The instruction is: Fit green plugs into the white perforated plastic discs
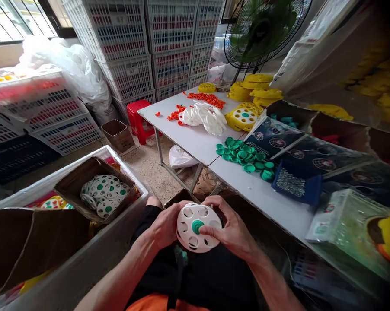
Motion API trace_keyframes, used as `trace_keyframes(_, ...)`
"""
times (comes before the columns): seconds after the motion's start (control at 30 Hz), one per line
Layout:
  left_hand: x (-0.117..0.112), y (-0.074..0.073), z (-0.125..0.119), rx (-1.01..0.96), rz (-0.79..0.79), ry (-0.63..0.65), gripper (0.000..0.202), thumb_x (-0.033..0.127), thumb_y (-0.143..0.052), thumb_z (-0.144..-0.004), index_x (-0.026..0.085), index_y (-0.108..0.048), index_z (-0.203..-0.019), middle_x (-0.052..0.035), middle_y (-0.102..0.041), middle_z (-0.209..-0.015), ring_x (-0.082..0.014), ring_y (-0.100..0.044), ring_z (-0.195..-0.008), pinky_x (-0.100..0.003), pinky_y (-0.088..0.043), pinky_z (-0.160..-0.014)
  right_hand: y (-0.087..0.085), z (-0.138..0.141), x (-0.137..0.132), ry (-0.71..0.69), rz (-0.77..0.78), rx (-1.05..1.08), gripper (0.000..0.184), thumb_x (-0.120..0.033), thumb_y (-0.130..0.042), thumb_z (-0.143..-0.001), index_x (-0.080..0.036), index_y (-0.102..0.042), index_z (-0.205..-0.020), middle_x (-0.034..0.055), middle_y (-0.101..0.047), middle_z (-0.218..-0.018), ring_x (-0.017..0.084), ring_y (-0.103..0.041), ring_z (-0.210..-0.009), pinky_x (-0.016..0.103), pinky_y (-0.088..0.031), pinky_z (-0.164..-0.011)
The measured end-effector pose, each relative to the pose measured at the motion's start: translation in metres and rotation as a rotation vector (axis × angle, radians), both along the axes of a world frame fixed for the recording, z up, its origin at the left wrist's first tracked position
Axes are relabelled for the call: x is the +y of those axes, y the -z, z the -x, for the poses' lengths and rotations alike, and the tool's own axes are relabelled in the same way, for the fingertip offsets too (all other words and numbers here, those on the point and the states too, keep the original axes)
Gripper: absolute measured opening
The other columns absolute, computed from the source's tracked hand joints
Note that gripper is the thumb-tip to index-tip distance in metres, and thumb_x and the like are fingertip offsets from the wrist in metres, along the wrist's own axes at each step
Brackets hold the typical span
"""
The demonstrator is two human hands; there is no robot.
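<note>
Both my hands hold a white round plastic disc (195, 227) with several holes, over my lap. My left hand (165, 224) grips its left edge with fingers curled behind it. My right hand (230, 229) wraps the right edge, thumb pressing a green cap (197, 226) at the disc's centre. A pile of loose green caps (245, 157) lies on the white table (195, 140) ahead to the right. More white discs (203, 115) are heaped further back on it.
A cardboard box (72, 181) at my left holds finished white discs with green centres (104, 194). Yellow parts (256, 88), orange pieces (208, 99), a blue tray of screws (295, 185), stacked white crates (169, 43), a fan (263, 30) and a red stool (138, 116) surround the table.
</note>
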State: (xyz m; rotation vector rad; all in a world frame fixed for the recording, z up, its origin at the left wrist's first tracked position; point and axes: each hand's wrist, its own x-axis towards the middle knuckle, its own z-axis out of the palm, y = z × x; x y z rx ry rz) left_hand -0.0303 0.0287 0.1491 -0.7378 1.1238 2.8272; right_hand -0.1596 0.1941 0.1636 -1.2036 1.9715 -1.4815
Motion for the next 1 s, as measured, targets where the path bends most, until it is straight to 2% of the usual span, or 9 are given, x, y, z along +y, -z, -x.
trace_keyframes(0.1, 0.003, -0.004, -0.001, -0.006, -0.014, -0.008, 0.032, 0.039, -0.071, -0.083, 0.017, -0.075, -0.106, -0.0081, -0.075, -0.098, -0.0201, -0.065, -0.085, -0.027, -0.048, -0.071, -0.002, -0.002, 0.001, -0.015, 0.014, -0.015, 0.037, -0.039, -0.081, -0.077, -0.027, -0.063, -0.107, 0.0015, -0.061, -0.109, 0.019, -0.059, -0.091, 0.028, -0.049, -0.077)
trace_keyframes(0.27, 0.008, 0.000, 0.000, 0.002, 0.068, -0.125, 0.029, 0.036, -0.079, -0.079, 0.013, -0.076, -0.096, -0.0077, -0.073, -0.090, -0.0158, -0.062, -0.076, -0.024, -0.047, -0.069, -0.006, -0.011, 0.001, -0.029, 0.045, 0.095, 0.038, -0.038, -0.083, -0.076, -0.029, -0.065, -0.108, 0.0051, -0.063, -0.118, 0.027, -0.059, -0.116, 0.036, -0.048, -0.100)
trace_keyframes(0.37, 0.011, 0.002, 0.002, -0.028, 0.187, -0.260, 0.035, 0.043, -0.077, -0.080, 0.016, -0.075, -0.102, -0.0063, -0.074, -0.092, -0.0163, -0.063, -0.079, -0.024, -0.047, -0.071, -0.002, -0.014, 0.002, 0.084, -0.002, 0.039, 0.039, -0.040, -0.082, -0.076, -0.028, -0.063, -0.107, 0.0042, -0.065, -0.111, 0.024, -0.065, -0.104, 0.033, -0.054, -0.089)
trace_keyframes(0.5, 0.015, -0.003, 0.003, -0.046, 0.293, -0.299, 0.041, 0.049, -0.074, -0.080, 0.019, -0.073, -0.108, -0.0048, -0.075, -0.093, -0.0176, -0.064, -0.082, -0.025, -0.046, -0.071, 0.010, -0.017, -0.002, 0.142, -0.054, -0.101, 0.044, -0.044, -0.078, -0.079, -0.026, -0.055, -0.112, 0.0030, -0.067, -0.101, 0.020, -0.067, -0.085, 0.026, -0.055, -0.065)
trace_keyframes(0.67, 0.015, -0.006, 0.003, -0.046, 0.307, -0.355, 0.033, 0.043, -0.076, -0.075, 0.019, -0.073, -0.098, -0.0053, -0.074, -0.097, -0.0201, -0.065, -0.089, -0.025, -0.046, -0.070, 0.015, -0.026, -0.017, 0.183, -0.034, -0.065, 0.043, -0.043, -0.074, -0.081, -0.025, -0.054, -0.115, 0.0044, -0.065, -0.104, 0.019, -0.067, -0.085, 0.027, -0.056, -0.069)
trace_keyframes(0.77, 0.011, 0.010, 0.001, -0.074, 0.217, -0.392, 0.033, 0.043, -0.077, -0.075, 0.019, -0.073, -0.098, -0.0033, -0.074, -0.089, -0.0170, -0.063, -0.077, -0.024, -0.045, -0.066, 0.016, -0.035, -0.022, 0.229, 0.014, -0.124, 0.044, -0.045, -0.075, -0.079, -0.025, -0.056, -0.112, 0.0043, -0.065, -0.099, 0.021, -0.066, -0.083, 0.029, -0.057, -0.069)
trace_keyframes(0.87, 0.004, 0.036, -0.006, -0.091, 0.127, -0.477, 0.039, 0.046, -0.082, -0.069, 0.017, -0.072, -0.094, -0.0038, -0.073, -0.080, -0.0168, -0.062, -0.070, -0.026, -0.045, -0.065, 0.020, -0.038, -0.035, 0.272, 0.040, -0.284, 0.051, -0.050, -0.079, -0.074, -0.025, -0.057, -0.114, 0.0050, -0.067, -0.100, 0.021, -0.067, -0.079, 0.029, -0.057, -0.064)
trace_keyframes(0.93, -0.001, 0.052, -0.015, -0.068, 0.097, -0.548, 0.044, 0.048, -0.085, -0.067, 0.017, -0.073, -0.096, -0.0059, -0.074, -0.084, -0.0195, -0.065, -0.074, -0.029, -0.047, -0.070, 0.020, -0.040, -0.059, 0.245, 0.073, -0.366, 0.056, -0.050, -0.081, -0.073, -0.024, -0.056, -0.117, 0.0071, -0.068, -0.104, 0.022, -0.069, -0.080, 0.030, -0.059, -0.064)
trace_keyframes(1.0, -0.004, 0.064, -0.025, -0.073, 0.092, -0.589, 0.048, 0.049, -0.086, -0.065, 0.018, -0.073, -0.099, -0.0079, -0.075, -0.089, -0.0231, -0.067, -0.080, -0.031, -0.048, -0.074, 0.015, -0.049, -0.101, 0.156, 0.125, -0.413, 0.058, -0.050, -0.080, -0.074, -0.024, -0.056, -0.121, 0.0094, -0.070, -0.109, 0.024, -0.071, -0.084, 0.032, -0.060, -0.067)
